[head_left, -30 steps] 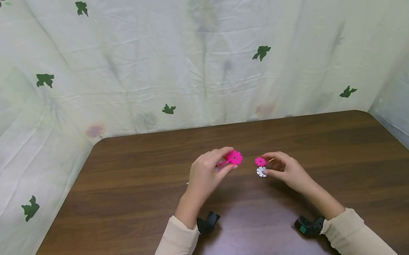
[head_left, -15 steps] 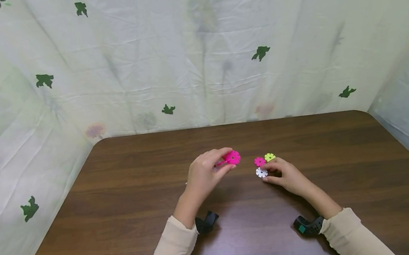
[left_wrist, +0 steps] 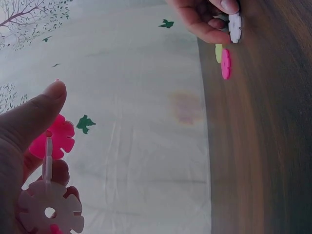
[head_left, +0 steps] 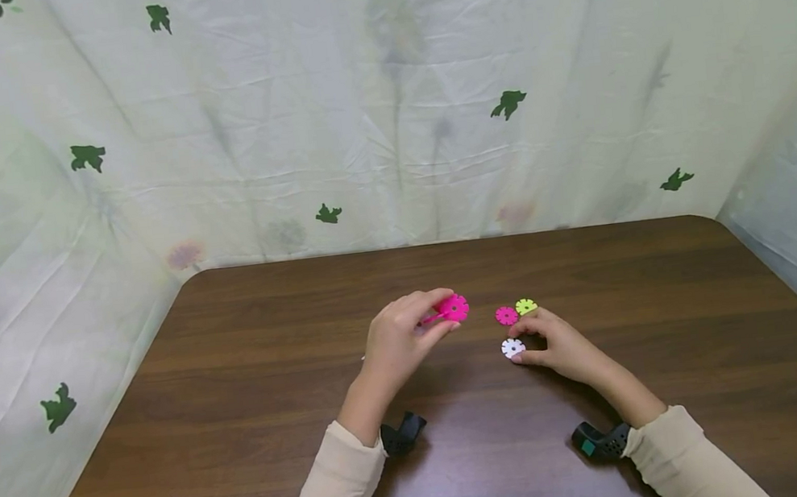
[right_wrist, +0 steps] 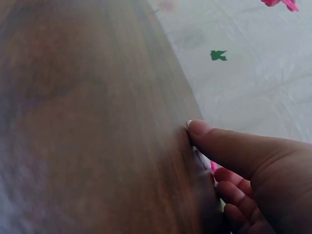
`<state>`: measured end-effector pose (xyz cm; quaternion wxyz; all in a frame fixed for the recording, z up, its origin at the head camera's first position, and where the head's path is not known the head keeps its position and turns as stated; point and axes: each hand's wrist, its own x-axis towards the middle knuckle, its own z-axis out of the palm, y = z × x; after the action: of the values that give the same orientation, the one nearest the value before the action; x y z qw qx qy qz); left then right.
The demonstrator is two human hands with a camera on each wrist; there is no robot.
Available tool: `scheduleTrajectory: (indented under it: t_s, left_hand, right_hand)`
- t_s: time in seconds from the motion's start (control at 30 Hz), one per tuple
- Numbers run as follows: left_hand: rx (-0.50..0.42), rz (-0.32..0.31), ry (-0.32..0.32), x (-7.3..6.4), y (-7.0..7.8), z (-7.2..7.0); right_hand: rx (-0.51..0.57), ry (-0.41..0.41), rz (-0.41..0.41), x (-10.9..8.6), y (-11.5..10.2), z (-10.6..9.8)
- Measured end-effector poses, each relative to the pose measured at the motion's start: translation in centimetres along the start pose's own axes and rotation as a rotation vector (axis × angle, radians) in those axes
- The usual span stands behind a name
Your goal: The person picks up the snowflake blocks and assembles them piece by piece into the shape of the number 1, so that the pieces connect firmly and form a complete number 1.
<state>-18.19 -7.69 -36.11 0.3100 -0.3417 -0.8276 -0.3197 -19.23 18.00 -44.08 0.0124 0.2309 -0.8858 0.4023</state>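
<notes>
My left hand (head_left: 398, 333) holds several notched plastic discs joined together above the table. A pink disc (head_left: 454, 307) sticks out past its fingertips. In the left wrist view a white disc (left_wrist: 51, 209) hangs from the same joined piece, edge-on slots linking them. Farther right, my right hand (head_left: 558, 345) pinches a loose white notched disc (head_left: 513, 347) by its right side, low at the tabletop. Just beyond lie a pink disc (head_left: 506, 316) and a yellow-green disc (head_left: 525, 306), side by side. The hand covers part of the yellow-green one.
A brown wood-grain table (head_left: 242, 427) spreads under both hands. Behind it hangs a pale cloth (head_left: 356, 123) with green leaf prints. Each wrist wears a black camera mount (head_left: 403, 434). A tiny white bit shows left of the left wrist.
The right hand has drawn back from the yellow-green disc, uncovering it, and moved the white disc toward me, away from the pink one. The left hand has stayed almost still.
</notes>
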Motion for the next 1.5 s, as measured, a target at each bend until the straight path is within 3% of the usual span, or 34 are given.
scheduleTrajectory:
  t_s: [0.43, 0.73, 1.2, 1.5]
  left_hand:
    - [0.001, 0.021, -0.022, -0.1, 0.0, 0.2]
    - [-0.010, 0.030, -0.050, -0.1, 0.3, 0.5]
    - [-0.062, 0.035, -0.151, 0.1, 1.0, 0.7]
    - [-0.086, 0.038, -0.172, 0.0, 1.3, 0.9]
  right_hand:
    - [0.078, -0.054, -0.009, 0.2, -0.9, -0.8]
    - [0.266, 0.068, -0.008, 0.3, -3.4, -1.7]
    - [0.332, 0.201, -0.093, -0.7, -9.5, -3.3]
    - [0.382, 0.222, -0.182, -0.6, -7.8, -2.7]
